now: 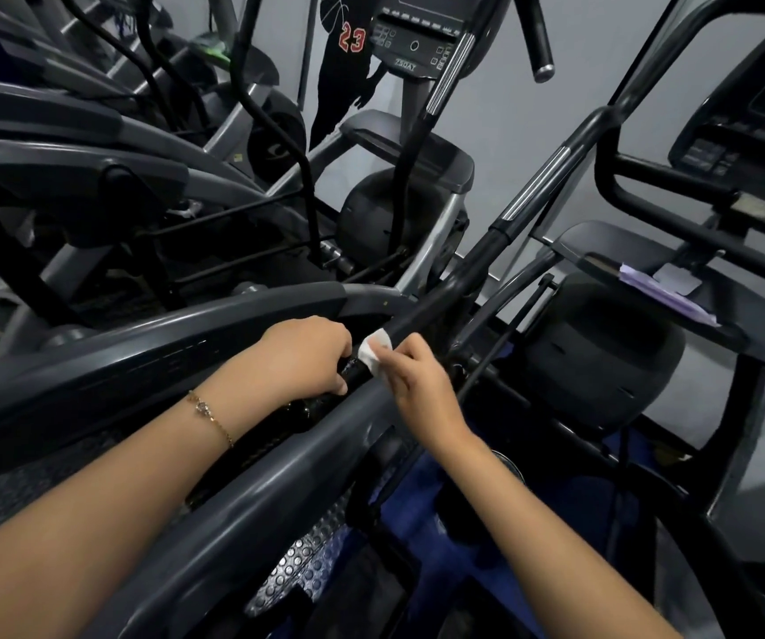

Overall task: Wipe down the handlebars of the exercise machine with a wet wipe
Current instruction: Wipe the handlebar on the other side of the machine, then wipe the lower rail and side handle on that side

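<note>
Centre frame: your left hand (307, 357) grips the black tubular handlebar (422, 311), your right hand (410, 380) pinches the small white wet wipe (375, 351); that light pinch could let it slip.

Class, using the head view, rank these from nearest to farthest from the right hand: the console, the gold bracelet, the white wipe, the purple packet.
1. White wipe, pinched in the right hand itself.
2. Gold bracelet, on the left wrist.
3. Purple packet, on the tray to the right.
4. Console, high at the back.
</note>
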A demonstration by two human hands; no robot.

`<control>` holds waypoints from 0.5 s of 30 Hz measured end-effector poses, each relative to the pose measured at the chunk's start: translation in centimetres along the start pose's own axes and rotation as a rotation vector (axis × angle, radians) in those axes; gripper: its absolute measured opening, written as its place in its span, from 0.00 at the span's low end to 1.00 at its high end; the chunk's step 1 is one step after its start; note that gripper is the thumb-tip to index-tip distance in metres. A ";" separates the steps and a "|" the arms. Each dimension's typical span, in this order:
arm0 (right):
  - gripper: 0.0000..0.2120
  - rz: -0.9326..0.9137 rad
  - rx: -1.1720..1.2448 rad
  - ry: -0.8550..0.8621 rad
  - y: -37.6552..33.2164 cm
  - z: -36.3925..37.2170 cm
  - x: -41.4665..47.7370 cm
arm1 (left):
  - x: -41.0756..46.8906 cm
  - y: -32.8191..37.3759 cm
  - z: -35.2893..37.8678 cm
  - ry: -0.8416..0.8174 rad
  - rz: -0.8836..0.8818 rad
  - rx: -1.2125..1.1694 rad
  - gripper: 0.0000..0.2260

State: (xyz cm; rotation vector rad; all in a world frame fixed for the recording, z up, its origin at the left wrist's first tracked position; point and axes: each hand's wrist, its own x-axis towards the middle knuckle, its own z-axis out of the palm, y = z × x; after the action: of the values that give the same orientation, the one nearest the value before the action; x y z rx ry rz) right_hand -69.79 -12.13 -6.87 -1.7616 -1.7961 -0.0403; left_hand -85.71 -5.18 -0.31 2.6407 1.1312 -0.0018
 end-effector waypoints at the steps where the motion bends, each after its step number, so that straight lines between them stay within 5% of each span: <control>1: 0.14 -0.012 -0.016 0.036 0.6 -0.3 0.5 | -0.1 0.0 0.0 0.004 0.003 0.004 0.22; 6: 0.12 0.183 0.042 0.162 1.2 -0.4 1.7 | -0.4 0.0 0.3 0.020 0.012 0.030 0.22; 10: 0.12 0.049 0.205 0.093 -2.4 1.1 -1.8 | -0.5 -0.5 -0.1 -0.003 0.009 -0.054 0.17; 13: 0.12 0.067 0.360 0.040 -3.1 0.6 -2.2 | -0.3 -1.9 -0.6 -0.097 -0.004 -0.440 0.11; 15: 0.12 0.155 0.443 0.202 -2.5 -1.0 -0.7 | -0.1 -2.6 -1.1 -0.127 -0.077 -0.759 0.11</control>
State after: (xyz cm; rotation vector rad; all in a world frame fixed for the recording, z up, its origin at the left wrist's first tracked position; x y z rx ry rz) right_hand -71.75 -13.49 -5.37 -1.5099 -1.3915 0.2185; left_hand -87.77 -3.24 0.10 1.8967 0.9436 0.2009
